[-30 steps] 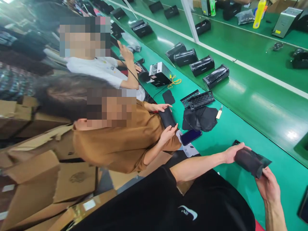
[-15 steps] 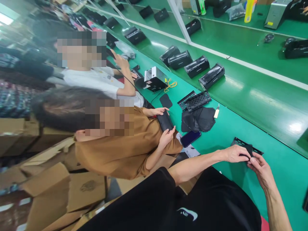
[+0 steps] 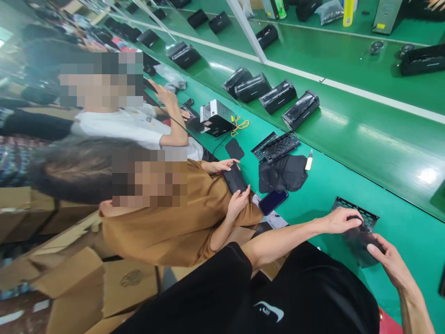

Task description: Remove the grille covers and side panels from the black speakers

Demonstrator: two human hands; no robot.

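Note:
A black perforated grille panel (image 3: 355,208) lies on the green bench (image 3: 333,185) at the lower right. A piece of thin black fabric (image 3: 358,241) is spread over its near end. My left hand (image 3: 342,220) reaches in from the black sleeve, its fingers curled down on the fabric at the grille's edge. My right hand (image 3: 389,262) comes in from the bottom right corner and pinches the fabric's near side. Both hands touch the same fabric.
Beside me, a person in a brown shirt holds a black panel (image 3: 234,178). A phone (image 3: 273,201), a heap of black cloths (image 3: 283,171) and stacked grilles (image 3: 278,144) lie beyond. Black speakers (image 3: 301,109) stand on the belt, and cardboard boxes (image 3: 104,283) sit at the left.
A second ago I held the dark fabric bunched in both hands above the bench. It now lies spread on the grille, with my hands lower and closer together.

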